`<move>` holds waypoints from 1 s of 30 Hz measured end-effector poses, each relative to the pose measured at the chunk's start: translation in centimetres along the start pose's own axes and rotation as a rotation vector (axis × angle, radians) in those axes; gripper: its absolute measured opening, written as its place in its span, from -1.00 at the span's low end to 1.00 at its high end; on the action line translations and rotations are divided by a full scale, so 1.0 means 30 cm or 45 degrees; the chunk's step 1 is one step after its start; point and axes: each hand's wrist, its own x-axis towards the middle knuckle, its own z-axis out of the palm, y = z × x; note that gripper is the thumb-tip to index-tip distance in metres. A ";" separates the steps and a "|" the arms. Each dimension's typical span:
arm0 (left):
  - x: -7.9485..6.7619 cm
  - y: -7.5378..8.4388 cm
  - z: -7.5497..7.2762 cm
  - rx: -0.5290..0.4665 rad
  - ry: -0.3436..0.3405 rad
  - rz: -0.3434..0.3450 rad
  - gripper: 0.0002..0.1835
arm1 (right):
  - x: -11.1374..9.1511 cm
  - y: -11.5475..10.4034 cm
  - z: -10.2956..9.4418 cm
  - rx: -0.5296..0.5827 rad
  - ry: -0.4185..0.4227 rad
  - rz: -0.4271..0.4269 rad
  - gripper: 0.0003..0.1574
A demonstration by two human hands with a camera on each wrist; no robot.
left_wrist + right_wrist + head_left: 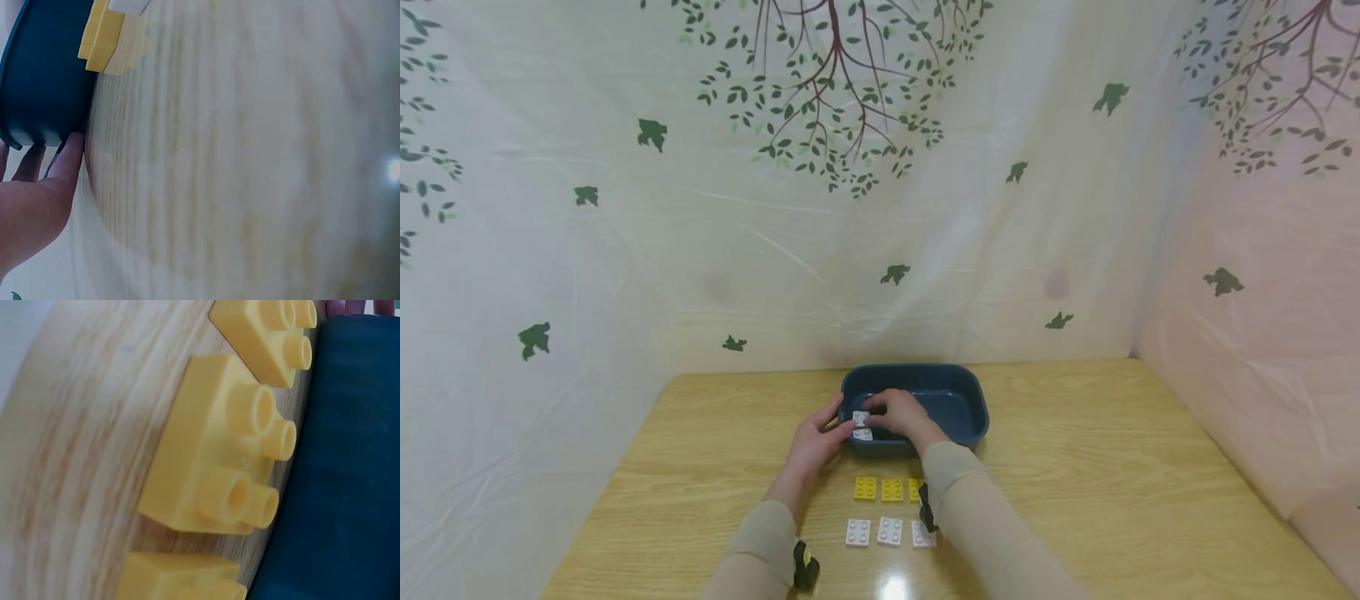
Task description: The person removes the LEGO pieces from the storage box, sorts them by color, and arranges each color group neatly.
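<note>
My left hand [811, 446] rests against the left end of a dark blue bin [973, 408], its fingers fairly straight. In the left wrist view, those fingertips [74, 147] touch the bin's outer wall [44, 75]. My right hand [901, 414] reaches over the near rim into the bin's left part. Its thumb and fingers pinch a white toy building brick [860, 416] there. Just nearer, a second white brick [862, 434] lies inside the bin. The right wrist view shows the bin's near wall [344, 456] but not the right hand's grip.
Three yellow bricks, the middle one [892, 489] among them, stand in a row before the bin. Nearer lies a row of three white bricks, including a middle one [890, 531]. My right forearm partly covers both rows' right ends. A patterned curtain [760, 275] hangs behind the wooden table [1075, 467].
</note>
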 end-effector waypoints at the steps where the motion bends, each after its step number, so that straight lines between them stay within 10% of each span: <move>1: -0.001 -0.001 0.000 0.001 -0.002 0.004 -0.35 | 0.000 0.000 -0.001 -0.006 0.001 -0.001 -0.64; 30: 0.002 -0.002 -0.003 -0.006 -0.004 -0.010 -0.36 | -0.003 0.002 0.004 -0.113 0.030 0.024 -0.74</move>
